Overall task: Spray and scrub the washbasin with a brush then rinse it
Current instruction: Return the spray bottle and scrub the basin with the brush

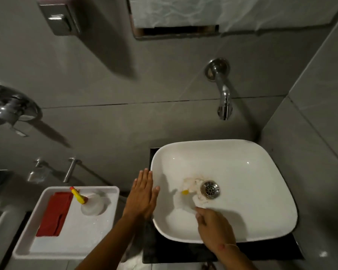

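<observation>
The white washbasin (261,191) sits on a dark counter, with a steel drain (210,189) and a brownish stain (191,183) just left of it. My right hand (213,225) reaches into the basin from the front and grips a white brush (185,201) with a yellow bit at its tip, which lies against the basin floor beside the stain. My left hand (142,195) is flat with fingers extended, resting at the basin's left rim and holding nothing. The spray bottle (92,205), clear with a yellow and red nozzle, lies in the white tray (47,250).
A red cloth (55,213) lies in the tray left of the bottle. A chrome wall tap (224,102) hangs over the basin's back edge with no water running. A mixer handle (10,110) and a steel dispenser (61,20) are on the grey tiled wall at left.
</observation>
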